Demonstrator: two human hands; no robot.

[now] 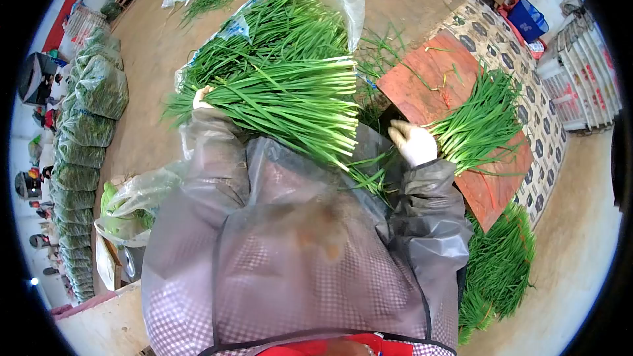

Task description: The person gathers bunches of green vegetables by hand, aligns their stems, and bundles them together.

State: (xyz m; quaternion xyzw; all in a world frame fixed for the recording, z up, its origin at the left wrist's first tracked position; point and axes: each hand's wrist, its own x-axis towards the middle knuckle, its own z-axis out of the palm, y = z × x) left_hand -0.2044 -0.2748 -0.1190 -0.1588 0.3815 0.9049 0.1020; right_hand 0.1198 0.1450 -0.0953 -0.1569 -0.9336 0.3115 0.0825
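My left hand (203, 97), in a pale glove, grips the leafy end of a large spread of garlic chives (290, 102). Their pale cut ends point right, and part of my fingers is hidden under the leaves. My right hand (414, 143), gloved too, is beside the left edge of a reddish board (422, 82). Its fingers stretch out to the left, with nothing seen in them. A smaller bunch of chives (484, 118) lies on the board, just right of that hand. Loose stalks (372, 175) hang below the spread, near my lap.
Behind the held spread lies a big chive heap (264, 36) on plastic sheeting (349, 10). More chives (501, 257) are piled below the board. Filled plastic bags (79, 158) line the left wall. Crates (580, 72) and a blue basket (527, 20) stand right.
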